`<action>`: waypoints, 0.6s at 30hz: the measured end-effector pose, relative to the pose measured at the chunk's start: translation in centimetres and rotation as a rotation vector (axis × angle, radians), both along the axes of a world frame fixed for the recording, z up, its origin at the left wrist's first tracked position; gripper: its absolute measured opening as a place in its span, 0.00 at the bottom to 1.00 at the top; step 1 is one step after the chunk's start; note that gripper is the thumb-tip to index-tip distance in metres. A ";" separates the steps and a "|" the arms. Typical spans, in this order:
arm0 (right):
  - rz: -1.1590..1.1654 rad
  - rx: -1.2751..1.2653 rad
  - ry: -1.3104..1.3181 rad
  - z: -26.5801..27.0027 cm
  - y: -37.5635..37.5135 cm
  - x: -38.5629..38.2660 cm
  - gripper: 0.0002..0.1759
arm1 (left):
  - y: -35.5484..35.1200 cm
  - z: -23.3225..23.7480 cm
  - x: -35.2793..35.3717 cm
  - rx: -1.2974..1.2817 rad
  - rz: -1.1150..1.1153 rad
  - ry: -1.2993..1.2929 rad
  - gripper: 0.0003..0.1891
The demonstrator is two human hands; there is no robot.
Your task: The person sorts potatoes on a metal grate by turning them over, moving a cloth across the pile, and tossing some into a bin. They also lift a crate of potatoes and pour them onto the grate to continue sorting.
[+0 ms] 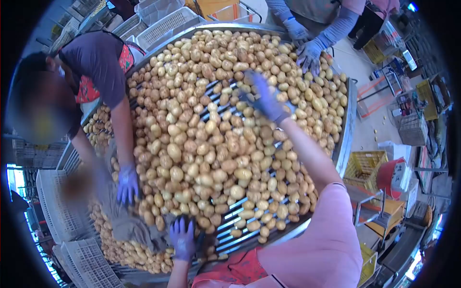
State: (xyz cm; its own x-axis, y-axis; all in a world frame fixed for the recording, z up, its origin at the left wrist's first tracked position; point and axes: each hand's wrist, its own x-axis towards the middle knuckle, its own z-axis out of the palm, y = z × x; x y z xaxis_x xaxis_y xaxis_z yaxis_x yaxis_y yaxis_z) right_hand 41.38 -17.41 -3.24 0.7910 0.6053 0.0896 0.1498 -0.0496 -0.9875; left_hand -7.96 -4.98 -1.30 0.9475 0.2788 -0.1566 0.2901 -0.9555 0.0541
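Note:
A large heap of small round potatoes (pixel 206 144) lies on a slatted metal table (pixel 235 218). My right hand (pixel 266 101), in a purple glove with dark fingers, reaches far across the heap. Its fingers are apart over the potatoes and blurred by motion. Near the front edge, my left hand (pixel 182 239), gloved alike, rests with its fingers stretched out beside the potatoes. Just left of it lies a crumpled grey cloth (pixel 137 230) on the heap. Bare slats show between the potatoes near my right hand and right of my left hand.
On the left, a person's purple-gloved hand (pixel 127 185) touches the potatoes. Another person's gloved hands (pixel 309 53) are at the far right edge. White crates (pixel 89 264) stand along the left side; a yellow crate (pixel 365 165) and red bucket (pixel 390 178) stand at right.

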 end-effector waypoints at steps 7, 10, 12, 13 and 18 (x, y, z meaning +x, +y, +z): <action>-0.384 -0.092 -0.497 -11.2 2.6 24.6 0.25 | 2.1 -5.4 -5.4 -0.004 -0.095 -0.067 0.29; -0.170 -0.016 -0.320 -8.3 7.8 22.4 0.22 | 1.2 -4.3 -6.3 0.019 -0.103 -0.086 0.28; 0.010 -0.086 -0.355 -9.4 11.6 21.4 0.23 | 0.7 -4.8 -6.4 -0.008 -0.071 -0.128 0.26; 0.171 -0.012 -0.547 -11.3 14.1 20.2 0.20 | 0.8 -5.1 -5.9 -0.008 -0.087 -0.129 0.26; 0.257 0.025 -0.596 -8.3 23.2 3.1 0.31 | 1.0 -4.1 -3.9 0.048 -0.065 -0.117 0.23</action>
